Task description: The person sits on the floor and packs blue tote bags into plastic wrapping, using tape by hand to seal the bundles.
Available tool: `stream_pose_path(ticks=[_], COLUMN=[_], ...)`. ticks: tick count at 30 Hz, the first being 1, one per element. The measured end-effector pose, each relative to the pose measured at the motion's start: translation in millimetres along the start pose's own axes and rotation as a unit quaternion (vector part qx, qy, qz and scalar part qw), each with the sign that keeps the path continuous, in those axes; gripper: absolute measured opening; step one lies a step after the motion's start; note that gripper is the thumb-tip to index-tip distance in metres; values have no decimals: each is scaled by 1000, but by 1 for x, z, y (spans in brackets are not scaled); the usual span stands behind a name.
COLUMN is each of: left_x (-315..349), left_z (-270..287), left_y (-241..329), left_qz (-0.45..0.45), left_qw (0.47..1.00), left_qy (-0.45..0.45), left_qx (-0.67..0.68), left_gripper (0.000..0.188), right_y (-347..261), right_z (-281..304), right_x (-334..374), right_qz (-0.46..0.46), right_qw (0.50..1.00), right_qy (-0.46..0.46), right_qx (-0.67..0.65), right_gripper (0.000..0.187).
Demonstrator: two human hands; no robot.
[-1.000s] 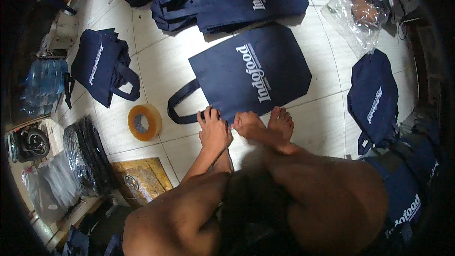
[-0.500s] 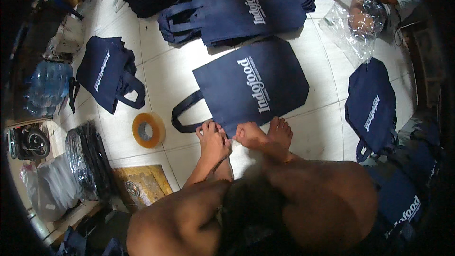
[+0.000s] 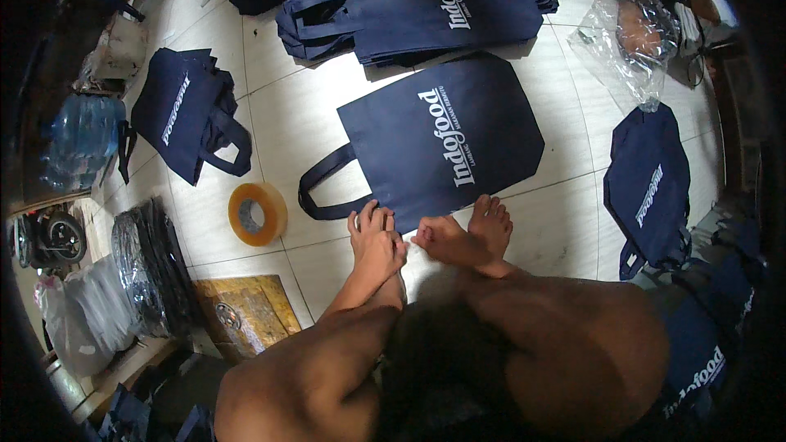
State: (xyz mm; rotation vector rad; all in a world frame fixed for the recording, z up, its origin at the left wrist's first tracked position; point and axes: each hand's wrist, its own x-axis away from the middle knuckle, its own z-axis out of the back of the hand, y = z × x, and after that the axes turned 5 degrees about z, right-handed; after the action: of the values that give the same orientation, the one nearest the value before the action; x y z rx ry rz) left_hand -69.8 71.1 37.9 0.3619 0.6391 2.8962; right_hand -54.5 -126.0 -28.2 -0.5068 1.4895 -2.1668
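A dark blue fabric tote bag [image 3: 442, 135] with white printing lies flat on the floor before me, its loop handle [image 3: 323, 196] toward the left. My left hand [image 3: 377, 233] is over my left foot at the bag's near corner, bent fingers apart, tips at the cloth's edge. Close by on the right, my right hand [image 3: 442, 237] is closed beside my right foot [image 3: 491, 221], just short of the bag's near edge. What its fingers hold, if anything, is hidden.
A tape roll [image 3: 257, 214] lies left. Tote stacks lie at far left [image 3: 184, 115], back [image 3: 409, 12] and right [image 3: 651, 188]. Clear plastic [image 3: 626, 41] is at back right, by another person. Water bottles [image 3: 82, 139] and a yellow board [image 3: 246, 311] are leftward.
The whole view has shifted slightly. My hands stay at the bag's near edge, and the bag lies as before. The other person's arm at back right has moved.
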Motion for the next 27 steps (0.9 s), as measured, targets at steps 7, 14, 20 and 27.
stream_pose_path(ticks=[7,14,20,27], left_x=[-15,-2,-20,-15], left_z=[-12,7,-14,5], left_y=[2,4,5,12], left_qz=[19,16,20,25], left_qw=[997,996,999,999], left_qy=[49,-42,30,-9], left_qx=[-54,83,7,25], left_gripper=[27,21,17,19], right_y=[17,3,15,-9], right_z=[-15,14,7,21], right_x=[-9,13,3,-7], right_qz=[-30,-139,-67,-88], right_qw=[997,976,994,991], right_qy=[35,135,86,47], right_qx=[62,-93,-12,84], right_gripper=[19,18,17,23])
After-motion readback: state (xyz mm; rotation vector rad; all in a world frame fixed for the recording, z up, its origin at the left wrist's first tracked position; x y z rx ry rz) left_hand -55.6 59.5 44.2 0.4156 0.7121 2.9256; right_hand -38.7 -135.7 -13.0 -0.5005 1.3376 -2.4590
